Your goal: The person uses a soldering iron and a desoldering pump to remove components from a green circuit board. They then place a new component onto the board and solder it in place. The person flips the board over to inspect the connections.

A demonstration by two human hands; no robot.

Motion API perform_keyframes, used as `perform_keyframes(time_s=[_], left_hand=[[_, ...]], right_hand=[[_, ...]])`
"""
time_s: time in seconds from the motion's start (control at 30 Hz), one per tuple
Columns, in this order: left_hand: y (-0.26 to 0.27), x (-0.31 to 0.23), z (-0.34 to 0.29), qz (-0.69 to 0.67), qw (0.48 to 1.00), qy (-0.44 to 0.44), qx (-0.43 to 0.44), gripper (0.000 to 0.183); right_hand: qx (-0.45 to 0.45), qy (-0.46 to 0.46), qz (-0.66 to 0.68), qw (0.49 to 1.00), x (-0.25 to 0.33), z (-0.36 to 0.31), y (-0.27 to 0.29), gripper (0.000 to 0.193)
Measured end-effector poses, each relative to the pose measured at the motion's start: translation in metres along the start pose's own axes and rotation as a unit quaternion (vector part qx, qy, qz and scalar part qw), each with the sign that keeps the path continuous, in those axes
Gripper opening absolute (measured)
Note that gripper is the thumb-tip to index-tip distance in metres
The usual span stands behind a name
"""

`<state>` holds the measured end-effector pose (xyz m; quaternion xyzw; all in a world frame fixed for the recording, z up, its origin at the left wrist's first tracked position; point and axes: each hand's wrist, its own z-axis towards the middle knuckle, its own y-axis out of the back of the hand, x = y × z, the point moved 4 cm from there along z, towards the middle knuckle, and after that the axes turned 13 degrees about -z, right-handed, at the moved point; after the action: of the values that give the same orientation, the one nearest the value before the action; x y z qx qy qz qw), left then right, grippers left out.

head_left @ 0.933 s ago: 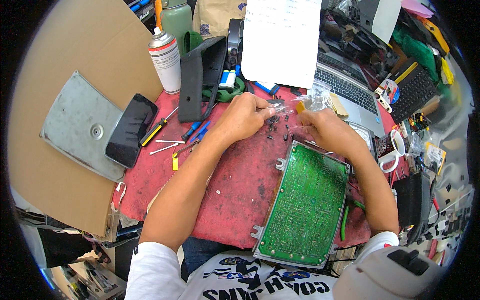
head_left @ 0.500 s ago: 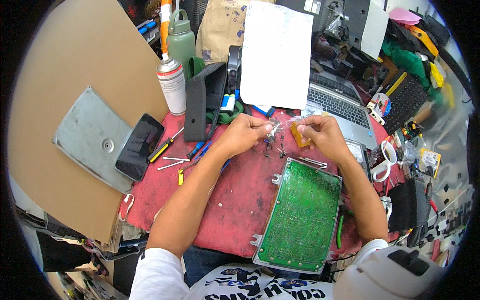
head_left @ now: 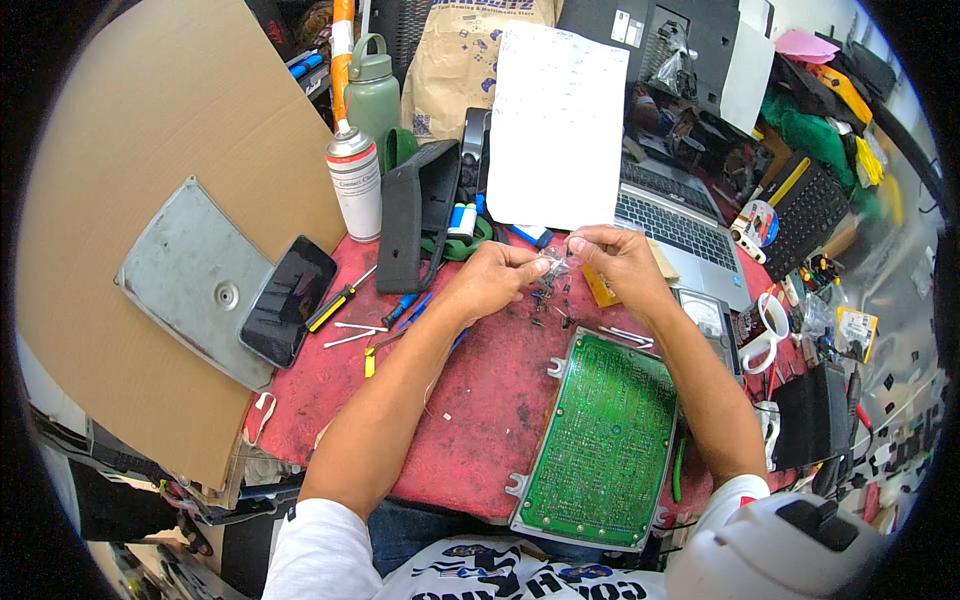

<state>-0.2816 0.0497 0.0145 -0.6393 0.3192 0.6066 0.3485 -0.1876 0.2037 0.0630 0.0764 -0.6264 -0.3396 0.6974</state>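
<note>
Drawn closer together, the hands [head_left: 492,282] partly hide a clear bag [head_left: 561,263].

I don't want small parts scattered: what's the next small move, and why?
Probably bring the clear plastic bag lower over the red mat: the left hand and right hand hold it between them, and small dark components lie loose close by, so anything slipping out might land among them.

1. Six o'clock: the red cloth [head_left: 450,450] looks matt and rough.
2. Five o'clock: the green circuit board [head_left: 605,440] shines; its metal casing [head_left: 517,485] is dull.
3. Nine o'clock: the metal plate [head_left: 190,270] is matt, scuffed; the phone [head_left: 290,300], glossy.
4. Ten o'clock: matt cardboard [head_left: 130,130].
5. One o'clock: smooth paper [head_left: 555,130].
6. Two o'clock: a clear, shiny plastic bag [head_left: 562,261].
</note>
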Motion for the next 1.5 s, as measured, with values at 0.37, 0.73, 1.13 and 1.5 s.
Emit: perform_keyframes(time_s=[0.37,0.73,1.13,1.5], left_hand=[[-0.003,-0.001,-0.002,-0.121,0.992,0.04,-0.016,0.04],[-0.009,-0.005,-0.002,-0.18,0.983,0.044,0.005,0.038],[-0.007,-0.003,-0.001,-0.148,0.989,0.027,0.001,0.033],[-0.002,-0.008,-0.002,-0.128,0.987,0.022,-0.093,0.028]], right_hand=[[-0.003,0.018,-0.001,1.0,-0.002,0.002,0.003,0.028],[-0.013,0.036,-0.054,0.998,0.015,-0.002,0.006,0.03],[0.07,-0.041,-0.227,0.971,0.013,-0.017,0.004,0.027],[0.119,0.062,-0.368,0.92,-0.009,-0.011,-0.023,0.042]])
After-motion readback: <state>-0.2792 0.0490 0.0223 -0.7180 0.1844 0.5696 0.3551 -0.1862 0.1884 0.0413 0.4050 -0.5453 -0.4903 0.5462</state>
